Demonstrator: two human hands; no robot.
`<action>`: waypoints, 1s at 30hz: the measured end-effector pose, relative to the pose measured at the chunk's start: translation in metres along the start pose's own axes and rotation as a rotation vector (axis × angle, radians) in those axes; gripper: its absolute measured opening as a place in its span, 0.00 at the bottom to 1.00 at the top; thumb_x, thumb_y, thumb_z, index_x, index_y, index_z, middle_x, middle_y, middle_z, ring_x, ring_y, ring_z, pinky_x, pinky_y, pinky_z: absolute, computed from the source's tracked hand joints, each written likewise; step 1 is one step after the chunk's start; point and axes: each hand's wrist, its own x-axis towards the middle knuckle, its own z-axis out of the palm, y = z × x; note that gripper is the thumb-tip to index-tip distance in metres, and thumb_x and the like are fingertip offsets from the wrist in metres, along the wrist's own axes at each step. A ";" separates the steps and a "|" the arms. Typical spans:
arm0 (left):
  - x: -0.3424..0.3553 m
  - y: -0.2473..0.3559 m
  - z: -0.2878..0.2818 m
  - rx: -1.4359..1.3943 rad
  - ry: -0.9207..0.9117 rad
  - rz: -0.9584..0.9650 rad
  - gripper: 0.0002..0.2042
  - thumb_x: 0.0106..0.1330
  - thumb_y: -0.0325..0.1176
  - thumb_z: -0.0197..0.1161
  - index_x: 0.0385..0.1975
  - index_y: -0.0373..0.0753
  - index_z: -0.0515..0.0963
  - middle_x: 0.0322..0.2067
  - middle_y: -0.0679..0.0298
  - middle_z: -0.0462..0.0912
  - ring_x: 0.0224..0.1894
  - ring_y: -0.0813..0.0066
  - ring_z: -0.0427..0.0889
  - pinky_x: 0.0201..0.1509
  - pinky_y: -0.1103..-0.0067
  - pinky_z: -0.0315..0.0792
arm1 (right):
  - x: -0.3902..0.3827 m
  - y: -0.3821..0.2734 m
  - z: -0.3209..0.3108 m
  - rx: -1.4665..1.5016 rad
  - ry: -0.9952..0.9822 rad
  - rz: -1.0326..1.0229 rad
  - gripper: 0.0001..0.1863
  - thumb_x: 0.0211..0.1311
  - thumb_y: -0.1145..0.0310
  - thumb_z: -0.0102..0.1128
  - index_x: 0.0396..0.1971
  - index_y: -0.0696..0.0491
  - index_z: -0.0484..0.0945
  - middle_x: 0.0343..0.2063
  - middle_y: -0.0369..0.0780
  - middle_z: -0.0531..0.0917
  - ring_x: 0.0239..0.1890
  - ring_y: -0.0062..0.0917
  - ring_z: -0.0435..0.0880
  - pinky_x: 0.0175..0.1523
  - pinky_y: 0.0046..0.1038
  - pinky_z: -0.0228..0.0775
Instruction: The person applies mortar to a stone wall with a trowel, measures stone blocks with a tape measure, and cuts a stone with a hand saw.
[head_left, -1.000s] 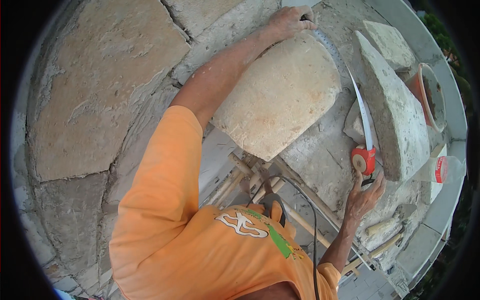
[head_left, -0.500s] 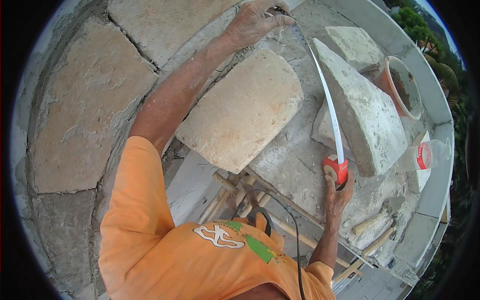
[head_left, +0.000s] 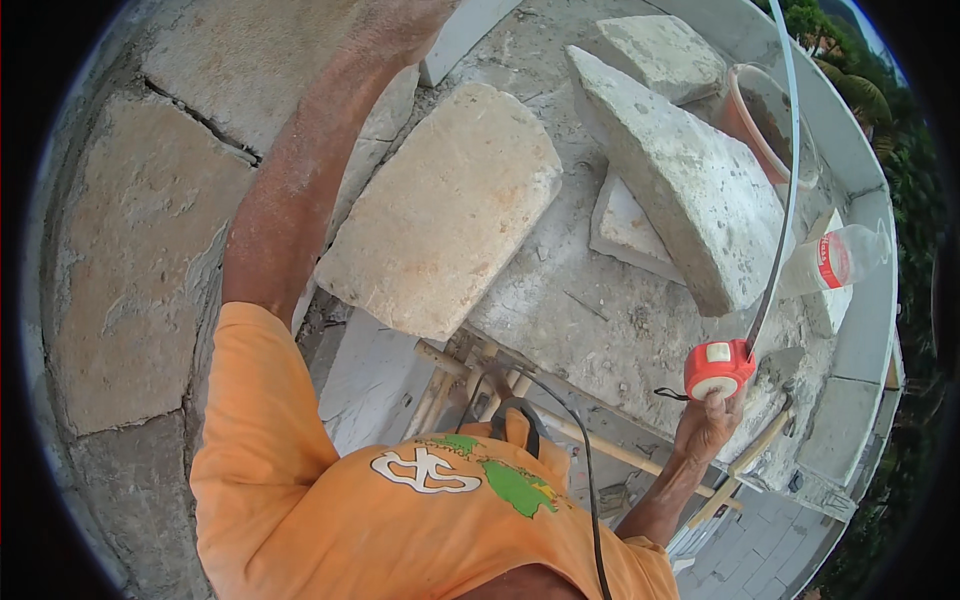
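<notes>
My right hand (head_left: 704, 428) grips a red and white tape measure (head_left: 718, 369) at the right, over a mortar-stained ledge. Its pale blade (head_left: 789, 150) rises in a curve and leaves the picture at the top right. My left arm stretches up along the stone wall, and my left hand (head_left: 420, 14) is blurred and cut off at the top edge, so what it holds is hidden. Between my arms lies a large flat tan stone slab (head_left: 440, 210). A grey wedge-shaped stone (head_left: 690, 180) leans beside the blade.
A wall of irregular flat stones (head_left: 130, 250) fills the left. A smaller stone (head_left: 660, 50), an orange bucket (head_left: 760, 115) and a clear plastic bottle (head_left: 838, 256) stand near the curved parapet at the right. Wooden sticks (head_left: 470, 375) and a black cable (head_left: 575, 440) lie below the slab.
My right hand has moved down and to the right with the tape measure. The blade now runs up to the top right, away from my left hand, which has reached the top edge.
</notes>
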 end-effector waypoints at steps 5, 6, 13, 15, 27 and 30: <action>-0.047 -0.001 0.005 0.196 -0.061 -0.408 0.37 0.64 0.49 0.68 0.68 0.37 0.64 0.66 0.42 0.66 0.65 0.51 0.71 0.68 0.61 0.67 | -0.024 -0.020 -0.059 0.061 0.188 -0.117 0.45 0.54 0.63 0.74 0.67 0.61 0.58 0.52 0.40 0.77 0.56 0.29 0.76 0.63 0.36 0.67; -0.069 -0.019 -0.011 0.231 -0.085 -0.533 0.36 0.64 0.49 0.68 0.68 0.36 0.65 0.66 0.41 0.66 0.67 0.52 0.69 0.68 0.61 0.67 | -0.023 -0.019 -0.066 0.102 0.195 -0.130 0.43 0.56 0.63 0.73 0.67 0.60 0.60 0.53 0.39 0.76 0.57 0.28 0.75 0.63 0.36 0.66; -0.139 -0.059 -0.022 0.259 -0.263 -0.880 0.36 0.65 0.53 0.65 0.64 0.31 0.68 0.57 0.49 0.77 0.57 0.61 0.76 0.58 0.67 0.73 | -0.042 -0.018 -0.132 0.322 0.522 -0.174 0.34 0.62 0.63 0.68 0.66 0.50 0.66 0.55 0.33 0.76 0.57 0.23 0.73 0.59 0.31 0.67; -0.138 -0.065 -0.025 0.293 -0.317 -0.871 0.37 0.64 0.55 0.65 0.64 0.31 0.68 0.57 0.48 0.76 0.57 0.61 0.76 0.57 0.66 0.73 | -0.037 -0.023 -0.136 0.359 0.590 -0.205 0.20 0.65 0.64 0.65 0.55 0.50 0.74 0.45 0.32 0.80 0.44 0.21 0.77 0.50 0.29 0.71; -0.148 -0.091 -0.033 0.145 -0.250 -1.039 0.43 0.59 0.58 0.68 0.61 0.23 0.66 0.56 0.45 0.74 0.55 0.56 0.78 0.57 0.64 0.75 | 0.050 -0.020 -0.156 0.207 0.834 0.086 0.11 0.58 0.66 0.72 0.36 0.54 0.81 0.26 0.34 0.80 0.19 0.16 0.71 0.25 0.21 0.71; -0.147 -0.087 -0.033 0.098 -0.236 -1.036 0.42 0.59 0.56 0.69 0.62 0.25 0.66 0.54 0.46 0.77 0.53 0.57 0.79 0.55 0.65 0.76 | 0.106 -0.035 -0.173 0.089 0.857 0.071 0.13 0.54 0.66 0.75 0.34 0.56 0.81 0.22 0.35 0.78 0.15 0.17 0.67 0.20 0.24 0.67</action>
